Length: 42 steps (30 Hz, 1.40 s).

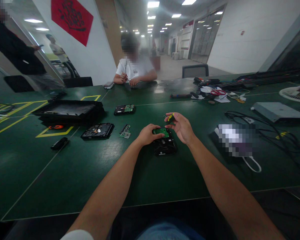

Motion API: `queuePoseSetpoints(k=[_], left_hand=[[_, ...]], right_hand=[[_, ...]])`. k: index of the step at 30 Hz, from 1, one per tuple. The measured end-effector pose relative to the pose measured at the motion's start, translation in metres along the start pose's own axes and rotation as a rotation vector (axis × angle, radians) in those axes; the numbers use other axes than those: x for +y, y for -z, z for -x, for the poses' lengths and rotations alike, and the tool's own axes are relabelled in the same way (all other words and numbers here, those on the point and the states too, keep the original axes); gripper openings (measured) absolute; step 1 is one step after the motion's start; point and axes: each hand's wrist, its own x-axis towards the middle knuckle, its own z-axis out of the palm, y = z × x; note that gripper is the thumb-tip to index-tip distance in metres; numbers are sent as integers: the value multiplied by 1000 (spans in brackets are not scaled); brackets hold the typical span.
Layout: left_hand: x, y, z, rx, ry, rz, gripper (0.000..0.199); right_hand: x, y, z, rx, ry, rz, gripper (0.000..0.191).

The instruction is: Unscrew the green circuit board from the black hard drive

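Note:
A black hard drive (pixel 165 146) with a green circuit board (pixel 164 132) at its far end lies on the green table in front of me. My left hand (pixel 149 134) grips the drive's left side, with the thumb over the board. Just above the drive's right far corner, my right hand (pixel 180 127) pinches a small yellow-and-black screwdriver (pixel 171 117). Its shaft is hard to make out, and I cannot tell whether the tip touches anything. Left of the drive lies a loose circuit board (pixel 125 131).
Two more hard drives (pixel 97 131) (pixel 124 109) lie to the left, near a black tray (pixel 70 110). At right are a blurred-out device (pixel 236 140), black cables (pixel 272 133) and a grey metal box (pixel 281 111). Across the table sits a person (pixel 136 68).

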Motion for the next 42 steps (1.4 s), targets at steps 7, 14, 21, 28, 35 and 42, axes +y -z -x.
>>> queuePoseSetpoints(k=[7, 14, 21, 28, 35, 42], left_hand=[[-2, 0, 0, 2, -14, 0, 58], [1, 2, 1, -9, -9, 11, 58], [0, 2, 1, 0, -24, -5, 59], [1, 1, 0, -7, -9, -31, 62], [0, 2, 0, -12, -5, -20, 61], [-2, 0, 0, 4, -25, -37, 61]], right_hand=[[2, 2, -1, -5, -20, -35, 36], [-2, -2, 2, 6, -5, 4, 27], [2, -1, -1, 19, 3, -125, 28], [3, 3, -3, 26, -8, -57, 30], [-1, -1, 1, 26, 16, -25, 24], [3, 0, -2, 27, -19, -121, 32]])
